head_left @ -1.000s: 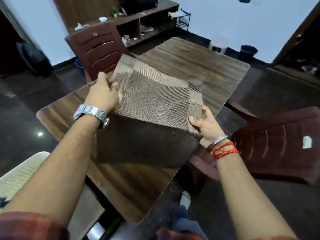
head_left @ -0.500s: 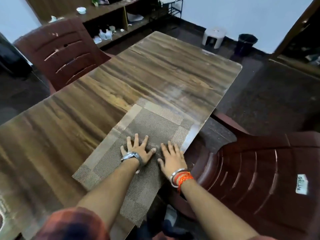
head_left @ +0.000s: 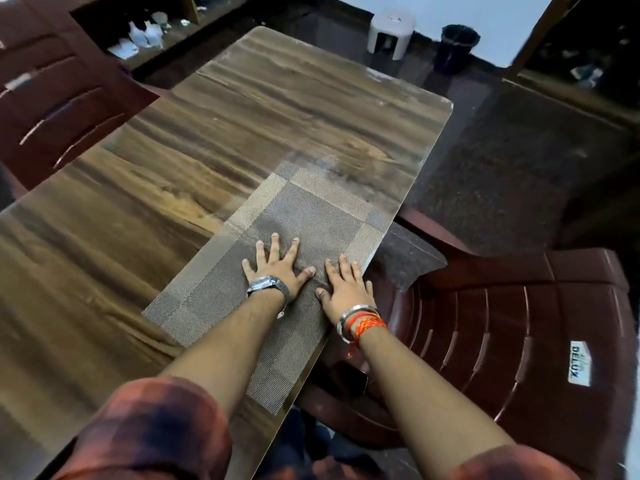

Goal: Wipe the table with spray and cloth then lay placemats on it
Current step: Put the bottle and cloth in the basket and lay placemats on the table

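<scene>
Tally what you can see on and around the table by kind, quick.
Placemats: 1, flat on the table
Tables: 1
Maroon plastic chairs: 2
White stools: 1
Dark bins: 1
Hands on the placemat: 2, left hand and right hand
Total: 8

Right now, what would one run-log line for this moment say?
step: laying placemat | left hand: flat on mat | right hand: flat at table edge | chair: beside
</scene>
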`<control>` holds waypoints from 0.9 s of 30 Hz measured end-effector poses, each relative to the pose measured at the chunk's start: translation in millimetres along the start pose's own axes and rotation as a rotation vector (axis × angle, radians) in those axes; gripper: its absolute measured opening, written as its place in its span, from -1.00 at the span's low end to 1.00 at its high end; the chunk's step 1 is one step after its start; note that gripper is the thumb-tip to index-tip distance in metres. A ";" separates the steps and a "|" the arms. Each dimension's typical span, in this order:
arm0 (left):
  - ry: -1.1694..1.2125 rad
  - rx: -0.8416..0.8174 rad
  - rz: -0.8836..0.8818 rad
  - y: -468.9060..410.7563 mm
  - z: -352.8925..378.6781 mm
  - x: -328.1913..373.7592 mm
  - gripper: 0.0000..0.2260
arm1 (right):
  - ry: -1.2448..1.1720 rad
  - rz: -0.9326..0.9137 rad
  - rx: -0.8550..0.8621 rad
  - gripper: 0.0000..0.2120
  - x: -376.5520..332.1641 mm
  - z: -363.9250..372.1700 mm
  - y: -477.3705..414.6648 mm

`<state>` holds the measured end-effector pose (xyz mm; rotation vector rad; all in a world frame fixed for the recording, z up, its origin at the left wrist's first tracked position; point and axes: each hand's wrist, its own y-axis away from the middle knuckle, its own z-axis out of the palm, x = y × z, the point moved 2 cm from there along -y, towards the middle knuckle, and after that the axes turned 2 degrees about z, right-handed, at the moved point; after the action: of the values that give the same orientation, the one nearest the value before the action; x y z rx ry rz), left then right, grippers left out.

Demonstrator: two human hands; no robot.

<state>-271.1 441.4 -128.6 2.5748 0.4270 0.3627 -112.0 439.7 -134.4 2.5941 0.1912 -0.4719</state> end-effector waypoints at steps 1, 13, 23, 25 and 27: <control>-0.002 -0.001 -0.002 -1.5 -0.8 2.4 -0.29 | -0.005 0.003 -0.003 -0.38 1.2 -1.3 -2.4; -0.017 0.000 0.001 -16.2 -7.6 20.2 -0.29 | -0.038 -0.011 -0.019 -0.35 14.2 -15.7 -20.7; 0.013 0.005 0.006 -24.6 -12.4 30.7 -0.29 | -0.068 0.002 -0.024 -0.35 21.5 -22.4 -33.0; 0.013 0.009 0.006 -27.6 -14.3 33.8 -0.29 | -0.071 0.003 -0.022 -0.35 23.3 -24.8 -36.3; 0.020 0.003 0.001 -30.9 -15.8 36.9 -0.29 | -0.068 0.003 -0.027 -0.35 24.8 -26.7 -39.2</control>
<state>-249.7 487.2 -124.9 2.5760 0.4340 0.3892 -89.7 488.1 -139.0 2.5477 0.1695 -0.5518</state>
